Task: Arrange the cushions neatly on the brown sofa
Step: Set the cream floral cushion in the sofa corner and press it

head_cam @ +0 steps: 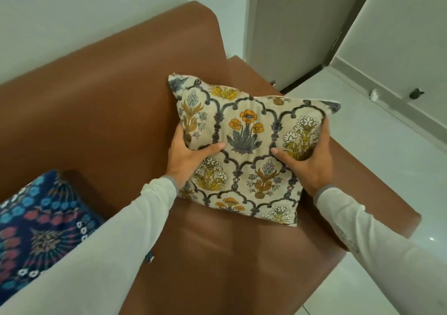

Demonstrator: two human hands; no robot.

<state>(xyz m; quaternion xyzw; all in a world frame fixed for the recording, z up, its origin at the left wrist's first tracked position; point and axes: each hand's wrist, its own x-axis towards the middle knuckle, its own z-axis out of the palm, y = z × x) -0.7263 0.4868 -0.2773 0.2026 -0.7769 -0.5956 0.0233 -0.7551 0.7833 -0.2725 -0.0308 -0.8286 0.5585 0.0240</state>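
1. Cushion, cream floral [244, 142]: it stands tilted at the right end of the brown sofa [101, 101], lower edge on the seat, upper left corner against the backrest.
2. Your left hand [186, 157] grips its left edge, thumb pressed on the front, fingers wrapped behind.
3. Your right hand [312, 159] clasps the right edge likewise, thumb on the front.
4. Dark blue patterned cushion [36, 230] lies on the seat to the left, well apart.
5. White tiled floor [387, 159] borders the sofa's right armrest.
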